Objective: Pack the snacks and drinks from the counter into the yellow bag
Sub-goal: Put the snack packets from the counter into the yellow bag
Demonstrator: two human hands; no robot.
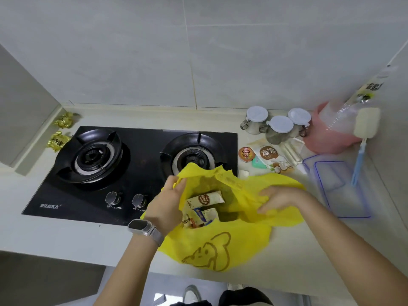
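We see the yellow bag (220, 241) lying crumpled and soft on the pale surface (66, 235) just in front of the black stove (136, 164), its mouth open on a few snack packets (204, 206) half hidden by folds. Our left hand (164, 205) grips the bag's left rim, fingers curled over it. Our right hand (279, 198) rests on the right side with relaxed, spread fingers. A round cup (246, 154) and a glossy pouch (272, 159) remain beyond the bag; two gold wrappers (60, 131) sit far left, their print unreadable.
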